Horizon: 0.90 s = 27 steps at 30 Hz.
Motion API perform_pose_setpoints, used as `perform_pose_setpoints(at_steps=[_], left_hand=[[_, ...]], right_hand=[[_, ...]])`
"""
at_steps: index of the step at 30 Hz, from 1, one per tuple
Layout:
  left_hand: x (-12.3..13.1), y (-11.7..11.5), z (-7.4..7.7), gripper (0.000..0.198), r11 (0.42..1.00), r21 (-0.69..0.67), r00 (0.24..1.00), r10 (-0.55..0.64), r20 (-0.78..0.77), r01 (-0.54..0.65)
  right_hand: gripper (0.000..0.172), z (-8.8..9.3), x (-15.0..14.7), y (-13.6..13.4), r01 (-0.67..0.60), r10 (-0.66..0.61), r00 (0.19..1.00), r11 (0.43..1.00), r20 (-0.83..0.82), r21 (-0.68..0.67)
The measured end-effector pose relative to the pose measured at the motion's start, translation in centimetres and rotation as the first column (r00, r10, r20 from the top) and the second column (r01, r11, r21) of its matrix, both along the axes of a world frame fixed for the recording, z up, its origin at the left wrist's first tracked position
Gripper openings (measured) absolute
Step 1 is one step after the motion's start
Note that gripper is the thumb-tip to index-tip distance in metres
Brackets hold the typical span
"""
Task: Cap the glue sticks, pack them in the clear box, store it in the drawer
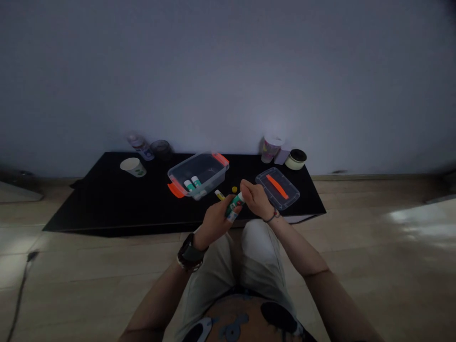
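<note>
My left hand [218, 216] is wrapped round a green and white glue stick [235, 203], held tilted above the black table's front edge. Closed fingers of my right hand [254, 194] meet its upper white end and hide the tip. Just beyond my left hand lies a small yellow and white stick [220, 194]. A round yellow cap [234, 189] rests to the right of it. Behind and to the left is a clear plastic box [217, 179] with orange clips, holding two green and white glue sticks [192, 183]. Its clear lid [287, 202] with an orange handle lies right of my right hand.
On the black table [117, 209], a paper cup [133, 167], a spray can [141, 146] and a dark bowl [162, 149] stand at the left. A patterned cup [270, 149], a purple box [282, 156] and a cream tin [295, 160] stand back right, by the wall.
</note>
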<state>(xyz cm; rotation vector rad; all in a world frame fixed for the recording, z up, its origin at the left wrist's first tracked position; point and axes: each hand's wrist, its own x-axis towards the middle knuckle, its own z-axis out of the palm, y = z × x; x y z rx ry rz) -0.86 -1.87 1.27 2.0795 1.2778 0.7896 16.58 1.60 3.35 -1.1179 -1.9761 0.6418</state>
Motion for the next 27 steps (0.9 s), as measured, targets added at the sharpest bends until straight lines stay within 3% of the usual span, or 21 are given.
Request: perform_pose_setpoints(at_steps=[2, 5, 7, 9, 10, 12, 15, 17, 18, 20, 22, 24, 25, 27], left_hand=[[-0.1, 0.3, -0.1, 0.037, 1.000, -0.007, 0.999, -0.009, -0.036, 0.008], [-0.4, 0.7, 0.2, 0.037, 0.976, -0.144, 0.986, -0.155, 0.065, 0.163], [-0.5, 0.9, 0.6, 0.043, 0.907, -0.282, 0.937, -0.248, 0.245, 0.313], [-0.4, 0.8, 0.7, 0.049, 0.835, -0.360, 0.878, -0.267, 0.397, 0.416], [-0.2, 0.6, 0.6, 0.050, 0.826, -0.367, 0.866, -0.257, 0.429, 0.427], [0.1, 0.3, 0.3, 0.048, 0.876, -0.328, 0.898, -0.220, 0.382, 0.354], [0.5, 0.1, -0.3, 0.039, 0.975, -0.203, 0.988, -0.062, 0.140, 0.090], [0.5, 0.2, -0.6, 0.036, 0.986, -0.163, 0.999, 0.033, 0.030, -0.028], [0.4, 0.2, -0.7, 0.036, 0.982, -0.189, 0.999, 0.037, 0.037, -0.029], [0.1, 0.4, -0.8, 0.038, 0.939, -0.333, 0.984, -0.030, 0.175, 0.088], [-0.4, 0.5, -0.8, 0.045, 0.820, -0.500, 0.919, -0.075, 0.387, 0.278], [-0.6, 0.5, -0.9, 0.051, 0.717, -0.572, 0.851, -0.055, 0.523, 0.398], [-0.7, 0.4, -0.9, 0.052, 0.707, -0.572, 0.835, -0.048, 0.548, 0.416], [-0.5, 0.2, -1.1, 0.054, 0.765, -0.520, 0.848, -0.063, 0.527, 0.379]], right_hand=[[0.030, -0.5, 0.2, -0.3, 0.055, -0.054, 0.998, 0.998, 0.023, -0.032], [0.032, -0.5, 0.8, -0.9, 0.058, -0.057, 0.998, 0.996, 0.013, -0.068], [0.031, -0.1, 1.2, -1.3, -0.013, 0.012, 0.999, 0.999, -0.030, -0.034], [0.028, 0.6, 1.6, -1.4, -0.068, 0.069, 0.996, 0.997, -0.049, 0.024], [0.027, 0.9, 1.6, -1.4, -0.079, 0.081, 0.996, 0.996, -0.040, 0.040], [0.025, 1.1, 1.4, -1.3, -0.064, 0.064, 0.998, 0.997, 0.004, 0.032], [0.024, 0.6, 0.7, -0.8, 0.047, -0.045, 0.997, 0.998, 0.069, -0.041], [0.026, -0.2, 0.4, -0.5, 0.136, -0.127, 0.988, 0.986, 0.087, -0.097], [0.029, -0.5, 0.3, -0.4, 0.150, -0.141, 0.987, 0.981, 0.079, -0.125], [0.033, -0.9, 0.5, -0.4, 0.093, -0.091, 0.996, 0.981, 0.021, -0.173], [0.032, -0.7, 1.0, -0.5, -0.028, 0.019, 0.998, 0.983, -0.055, -0.184], [0.028, -0.3, 1.5, -0.7, -0.126, 0.112, 0.990, 0.978, -0.090, -0.167], [0.026, -0.1, 1.6, -0.7, -0.141, 0.128, 0.988, 0.978, -0.091, -0.154], [0.024, 0.0, 1.6, -0.7, -0.117, 0.107, 0.991, 0.984, -0.077, -0.131]])
